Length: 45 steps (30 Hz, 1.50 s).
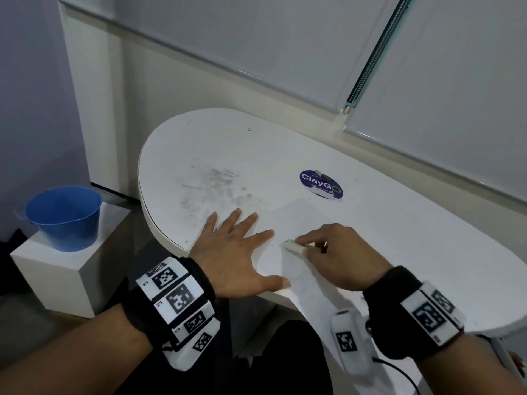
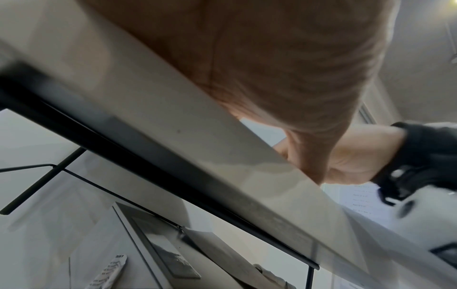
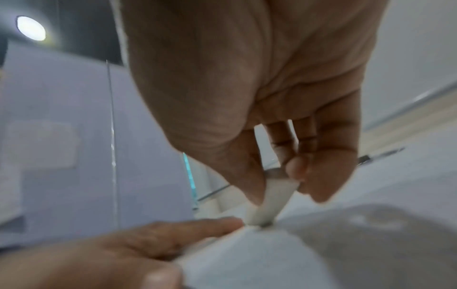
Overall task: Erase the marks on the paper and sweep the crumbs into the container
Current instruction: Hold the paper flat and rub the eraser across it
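Note:
A white sheet of paper (image 1: 299, 223) lies on the white table (image 1: 399, 223) near its front edge. My left hand (image 1: 239, 252) lies flat with spread fingers, pressing the paper's left side down. My right hand (image 1: 328, 252) pinches a small white eraser (image 1: 293, 246) between thumb and fingers, its tip down on the paper. In the right wrist view the eraser (image 3: 269, 203) touches the paper (image 3: 259, 260) just beside my left index finger (image 3: 188, 232). A blue bucket (image 1: 64, 216) stands on a white block left of the table. I cannot make out marks or crumbs on the paper.
Grey smudges (image 1: 211, 186) stain the tabletop beyond my left hand. A round purple ClayGo sticker (image 1: 320, 184) sits behind the paper. The white block (image 1: 57, 269) under the bucket stands lower than the table, with a gap between. Window blinds (image 1: 285, 38) run behind the table.

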Motion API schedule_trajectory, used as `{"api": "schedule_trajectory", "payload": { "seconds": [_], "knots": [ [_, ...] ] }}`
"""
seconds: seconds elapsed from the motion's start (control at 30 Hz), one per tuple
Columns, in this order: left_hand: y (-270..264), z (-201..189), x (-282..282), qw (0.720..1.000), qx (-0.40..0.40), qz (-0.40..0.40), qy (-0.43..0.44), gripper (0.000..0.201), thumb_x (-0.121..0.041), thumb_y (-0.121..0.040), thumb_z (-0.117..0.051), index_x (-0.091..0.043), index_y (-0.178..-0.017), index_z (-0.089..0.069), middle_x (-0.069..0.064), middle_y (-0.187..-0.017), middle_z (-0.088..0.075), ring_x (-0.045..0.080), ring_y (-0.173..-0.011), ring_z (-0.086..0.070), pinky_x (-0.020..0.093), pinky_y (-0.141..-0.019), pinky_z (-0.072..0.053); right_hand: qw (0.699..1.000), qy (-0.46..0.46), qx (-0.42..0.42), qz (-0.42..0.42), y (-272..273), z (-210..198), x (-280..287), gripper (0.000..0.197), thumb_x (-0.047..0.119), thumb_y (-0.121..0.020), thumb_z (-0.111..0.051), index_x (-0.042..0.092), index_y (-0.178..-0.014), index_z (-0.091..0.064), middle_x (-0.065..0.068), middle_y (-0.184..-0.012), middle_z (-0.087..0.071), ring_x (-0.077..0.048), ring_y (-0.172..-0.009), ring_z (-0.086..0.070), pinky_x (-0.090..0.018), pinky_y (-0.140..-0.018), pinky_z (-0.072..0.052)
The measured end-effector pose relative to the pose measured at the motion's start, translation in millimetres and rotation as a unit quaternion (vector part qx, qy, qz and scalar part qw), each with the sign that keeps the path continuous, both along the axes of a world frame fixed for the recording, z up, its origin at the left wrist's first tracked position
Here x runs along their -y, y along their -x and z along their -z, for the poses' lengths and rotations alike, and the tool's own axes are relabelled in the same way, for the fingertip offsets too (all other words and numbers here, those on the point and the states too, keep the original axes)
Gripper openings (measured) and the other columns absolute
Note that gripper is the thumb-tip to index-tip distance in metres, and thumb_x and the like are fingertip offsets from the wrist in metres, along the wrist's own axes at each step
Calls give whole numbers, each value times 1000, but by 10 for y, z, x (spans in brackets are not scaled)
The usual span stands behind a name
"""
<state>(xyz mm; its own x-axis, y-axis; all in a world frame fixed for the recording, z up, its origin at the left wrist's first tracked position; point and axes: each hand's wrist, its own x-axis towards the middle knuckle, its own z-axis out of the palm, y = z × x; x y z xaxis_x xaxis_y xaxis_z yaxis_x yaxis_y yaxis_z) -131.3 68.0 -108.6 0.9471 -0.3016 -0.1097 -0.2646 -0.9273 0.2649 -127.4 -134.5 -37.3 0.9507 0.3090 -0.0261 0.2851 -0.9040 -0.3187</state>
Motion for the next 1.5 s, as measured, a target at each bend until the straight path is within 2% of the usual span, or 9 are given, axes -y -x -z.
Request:
{"api": "schedule_trajectory", "payload": {
  "seconds": [0.17, 0.4, 0.53, 0.73, 0.93, 1.1, 1.23, 1.4, 1.5],
  "knots": [
    [17, 9, -6, 1000, 10, 2, 4, 105, -101, -63, -21, -51, -153, -2, -11, -165, 14, 15, -150, 22, 55, -119, 10, 996, -11, -33, -77, 229, -10, -30, 28, 47, -90, -51, 36, -104, -73, 6, -82, -62, -7, -78, -57, -26, -74, -48],
    [15, 23, 19, 999, 38, -13, 31, 94, -95, -74, -22, -45, -153, -16, -11, -166, 3, 15, -152, 13, 54, -121, 8, 999, -37, 6, 16, -12, -17, 177, 25, 38, -91, -58, 31, -111, -72, 10, -72, -65, 2, -63, -57, -9, -61, -41],
    [27, 13, 12, 998, 46, -16, 45, 95, -94, -74, -30, -41, -152, -22, -13, -166, -1, 14, -152, 11, 54, -121, 7, 1000, -14, -15, -20, 135, 61, 159, 26, 32, -91, -56, 35, -114, -70, 6, -80, -69, -3, -71, -60, -19, -68, -47],
    [2, -7, -30, 1000, 11, 13, 26, 107, -99, -66, -30, -45, -155, -7, -18, -164, 9, 14, -150, 21, 53, -120, 13, 996, 13, -13, -93, 284, -1, 134, 28, 33, -91, -57, 40, -116, -67, 9, -88, -62, -6, -81, -58, -25, -77, -46],
    [-1, 1, -20, 1000, 11, 11, 19, 106, -99, -68, -28, -45, -155, -4, -18, -164, 12, 13, -149, 22, 53, -120, 12, 996, -28, -31, -76, 28, -52, 88, 47, 72, -71, -38, 51, -103, -66, 9, -81, -65, -2, -77, -57, -18, -74, -45],
    [1, 12, -19, 1000, 18, 10, 20, 106, -99, -67, -27, -44, -155, -5, -18, -164, 11, 13, -150, 22, 53, -120, 13, 1000, 24, 14, -8, -185, 4, 172, 27, 38, -92, -53, 30, -109, -73, 8, -73, -63, -4, -72, -56, -16, -68, -43],
    [-6, 10, -21, 1000, 11, 6, 27, 107, -100, -66, -28, -45, -155, -5, -19, -164, 11, 12, -149, 23, 53, -120, 13, 993, -1, -38, -115, 109, -37, -7, 35, 53, -89, -45, 36, -104, -72, 4, -76, -58, -9, -77, -55, -21, -72, -43],
    [0, 5, -24, 1000, 18, 11, 15, 105, -99, -68, -27, -45, -155, -4, -18, -164, 11, 14, -150, 22, 54, -120, 12, 1000, 10, -14, -7, -182, -92, 110, 26, 44, -90, -53, 40, -108, -72, -1, -82, -70, -13, -78, -61, -29, -80, -49],
    [5, -10, -15, 1000, 12, 10, 18, 106, -99, -68, -27, -45, -155, -5, -18, -164, 11, 14, -150, 22, 53, -120, 12, 998, 15, -26, -60, -35, -64, 26, 27, 43, -91, -52, 36, -107, -73, 8, -83, -65, -7, -78, -59, -25, -79, -47]
  ]
}}
